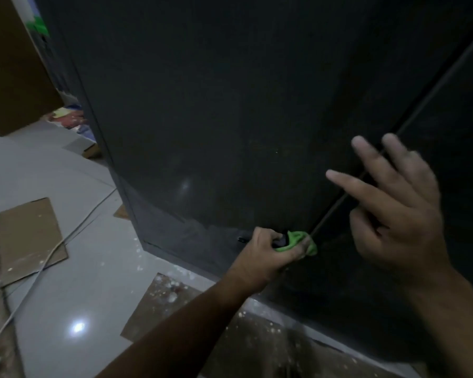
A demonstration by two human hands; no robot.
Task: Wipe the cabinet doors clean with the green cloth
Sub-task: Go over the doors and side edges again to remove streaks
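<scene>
The left hand (268, 249) grips the green cloth (301, 242) low against the dark cabinet door (216, 118); the right hand (396, 211) is spread open near the seam.

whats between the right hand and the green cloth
Head view: only dark cabinet door and the door seam lie between right hand and green cloth.

The green cloth (298, 241), crumpled into a small wad, lies against the dark, dull cabinet doors (230, 118) low down, at the gap (337, 203) between them.
</scene>
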